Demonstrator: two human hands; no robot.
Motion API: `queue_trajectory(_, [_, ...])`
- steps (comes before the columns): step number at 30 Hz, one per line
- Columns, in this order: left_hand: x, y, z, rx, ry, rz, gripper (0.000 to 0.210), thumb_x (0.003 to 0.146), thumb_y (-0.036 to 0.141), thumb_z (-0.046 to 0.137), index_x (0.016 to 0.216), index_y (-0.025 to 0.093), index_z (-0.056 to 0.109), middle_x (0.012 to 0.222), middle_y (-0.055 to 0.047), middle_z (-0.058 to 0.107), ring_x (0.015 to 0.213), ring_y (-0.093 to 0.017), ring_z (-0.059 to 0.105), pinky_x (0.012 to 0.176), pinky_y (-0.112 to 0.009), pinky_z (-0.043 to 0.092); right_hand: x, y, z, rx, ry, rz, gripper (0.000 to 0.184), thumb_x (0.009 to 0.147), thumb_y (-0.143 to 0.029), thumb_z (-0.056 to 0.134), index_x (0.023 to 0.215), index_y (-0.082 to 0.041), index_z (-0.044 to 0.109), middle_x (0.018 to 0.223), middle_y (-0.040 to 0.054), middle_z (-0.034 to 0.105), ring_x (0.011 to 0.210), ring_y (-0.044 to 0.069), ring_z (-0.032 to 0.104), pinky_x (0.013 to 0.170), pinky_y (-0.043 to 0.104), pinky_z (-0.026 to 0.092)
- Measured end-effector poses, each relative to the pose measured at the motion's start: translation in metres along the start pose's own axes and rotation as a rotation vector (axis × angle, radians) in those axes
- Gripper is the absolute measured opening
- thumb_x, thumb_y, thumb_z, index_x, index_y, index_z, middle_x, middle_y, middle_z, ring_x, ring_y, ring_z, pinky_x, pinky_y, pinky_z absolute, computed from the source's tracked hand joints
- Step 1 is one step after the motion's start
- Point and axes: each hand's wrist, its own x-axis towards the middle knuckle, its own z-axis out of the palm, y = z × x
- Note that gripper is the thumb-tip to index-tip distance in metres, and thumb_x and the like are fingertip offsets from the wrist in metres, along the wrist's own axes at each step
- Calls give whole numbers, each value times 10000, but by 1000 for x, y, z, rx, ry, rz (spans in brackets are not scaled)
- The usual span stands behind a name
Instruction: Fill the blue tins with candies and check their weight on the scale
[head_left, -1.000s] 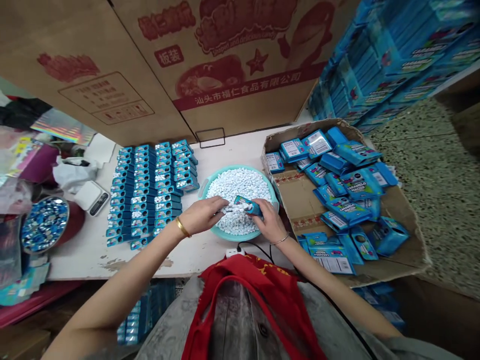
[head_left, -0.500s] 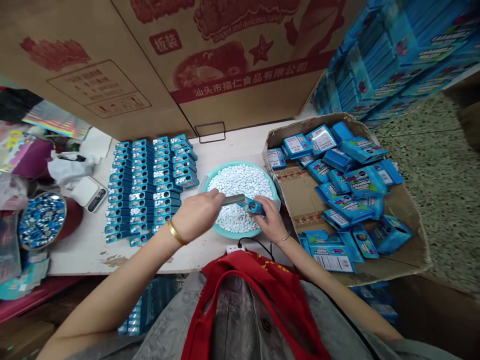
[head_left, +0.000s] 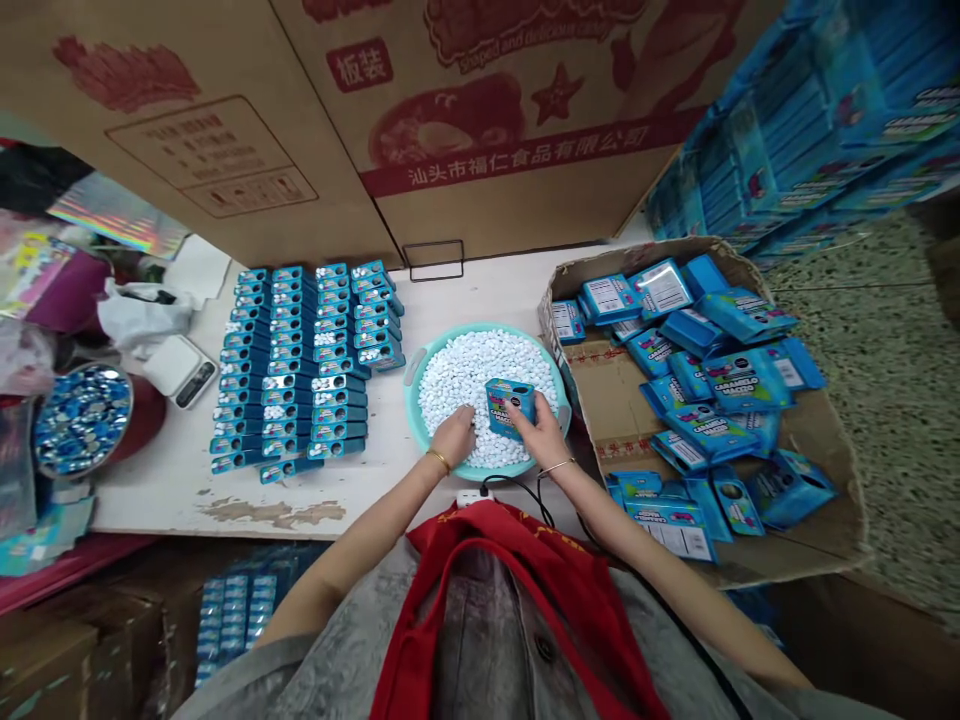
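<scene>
A pale green basin (head_left: pixel 412 400) full of small white candies (head_left: pixel 480 365) is in front of me. My left hand (head_left: pixel 454 437) is closed at the basin's near left, its fingertips down at the candies. The metal scoop it held half a second ago is hidden from view now. My right hand (head_left: pixel 545 436) grips a blue candy box (head_left: pixel 511 406) over the basin's right side, thumb on its printed front. The box is upright, with its face towards me.
Rows of filled blue boxes (head_left: pixel 330 375) stand left of the basin. On the right is a cardboard tray (head_left: pixel 600 385) with loose blue boxes. A large carton (head_left: pixel 480 210) walls off the back. At far left are a scale (head_left: pixel 180 370) and a pot of blue wrapped pieces (head_left: pixel 84 418).
My left hand has moved down and right from beside the box to the candies, and the scoop has gone out of sight. My right hand has turned the box so its front faces me.
</scene>
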Motion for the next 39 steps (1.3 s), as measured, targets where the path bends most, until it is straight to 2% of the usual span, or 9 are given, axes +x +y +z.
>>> queue_trajectory(4, [-6, -15, -8, -92, 54, 105, 381, 893, 127, 471, 1273, 155, 474, 1249, -123, 582, 1163, -217, 563, 1024, -361, 453, -6, -1, -10, 121, -33, -20, 443, 784, -550, 636, 1076, -220, 580, 1063, 60, 682, 970, 229, 621, 907, 409, 506])
queue_trajectory(7, [-13, -24, -25, -130, 73, 186, 345, 926, 201, 478, 1267, 156, 484, 1191, -118, 599, 1123, -212, 578, 989, -360, 474, -12, -8, -23, 61, 55, -87, 470, 768, -522, 674, 1105, -206, 584, 1088, 68, 673, 991, 231, 609, 940, 416, 484])
queue_trajectory(11, [-22, -30, -59, -141, 130, 328, 298, 940, 223, 464, 1224, 152, 517, 1093, -116, 615, 1033, -211, 595, 914, -360, 500, -13, -15, -39, -39, 169, -174, 484, 760, -491, 698, 1129, -202, 575, 1067, 63, 671, 987, 234, 611, 921, 401, 487])
queue_trajectory(17, [-40, -19, -121, -57, 214, 511, 295, 975, 274, 429, 1234, 155, 503, 1056, -109, 618, 960, -186, 605, 856, -318, 503, -8, -9, -38, -234, 115, -381, 396, 812, -393, 651, 1160, -215, 583, 1108, 102, 660, 1044, 282, 600, 943, 459, 469])
queue_trajectory(21, [-46, 6, -157, 122, 64, 534, 278, 978, 266, 412, 1204, 149, 523, 1044, -102, 622, 941, -186, 618, 813, -299, 506, -8, -11, -26, -327, 38, -525, 331, 857, -299, 582, 1179, -224, 584, 1127, 108, 657, 1064, 289, 586, 942, 470, 468])
queue_trajectory(27, [-47, 62, -197, 564, -172, 428, 288, 936, 141, 406, 1202, 123, 515, 1017, -114, 645, 840, -205, 647, 676, -303, 498, -12, -14, -13, -337, 2, -627, 343, 871, -237, 547, 1213, -229, 568, 1164, 104, 650, 1098, 286, 562, 965, 482, 455])
queue_trajectory(33, [-52, 98, -215, 696, -202, 420, 244, 933, 79, 367, 1039, 116, 584, 947, -112, 655, 808, -207, 645, 658, -309, 495, -10, -8, -11, -297, -2, -626, 357, 867, -229, 540, 1223, -242, 563, 1180, 98, 647, 1117, 276, 564, 982, 486, 452])
queue_trajectory(36, [-52, 76, -211, 645, -80, 428, 212, 938, 115, 401, 1041, 140, 585, 954, -94, 646, 858, -204, 632, 701, -304, 497, -9, -6, -14, -285, 0, -597, 358, 863, -238, 544, 1220, -247, 567, 1177, 94, 650, 1123, 276, 569, 990, 488, 451])
queue_trajectory(39, [-44, 25, -188, 536, 38, 269, 210, 938, 161, 423, 1088, 155, 570, 987, -94, 630, 900, -214, 620, 711, -302, 491, -9, -4, -21, -259, 28, -548, 349, 866, -282, 576, 1213, -247, 574, 1173, 97, 649, 1120, 277, 577, 986, 479, 458])
